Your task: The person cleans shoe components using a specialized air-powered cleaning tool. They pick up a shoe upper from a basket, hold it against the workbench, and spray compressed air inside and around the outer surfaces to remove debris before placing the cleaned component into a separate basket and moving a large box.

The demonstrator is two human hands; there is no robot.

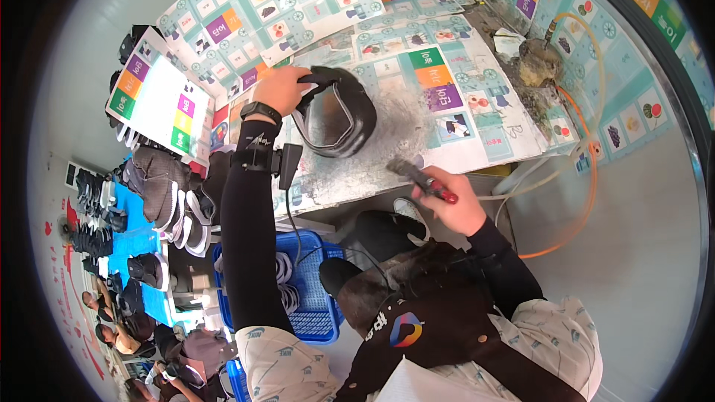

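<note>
Carrying a pale printed covering with grey smudges, the worktop [406, 138] is the broadest thing here, its near edge running across in front of the person's lap. Below that edge, toward its left end, sits a blue plastic basket [316, 321] with pale, curved pieces [287, 298] in it. Past the worktop's left edge, dark shoes with white soles [167, 193] are heaped close together. Off the right edge, an orange hose [590, 201] hangs in a loose curve.

Smaller than these, a black shoe-upper-like piece [359, 115] with a wide opening rests on the left part of the worktop, well short of the right edge and set back from the near one. The left hand [277, 93] reaches in to its far left side; the fingers are bent down and closed over the rim, gripping the black material. A dark band [261, 110] circles that wrist.

The right hand [456, 201] is just off the near edge, on the person's side. Its fingers are curled tightly round the red handle of a hand tool [408, 170], whose dark head points left over the near edge. The head is blurred, so its exact kind cannot be told; it is apart from the black piece.
</note>
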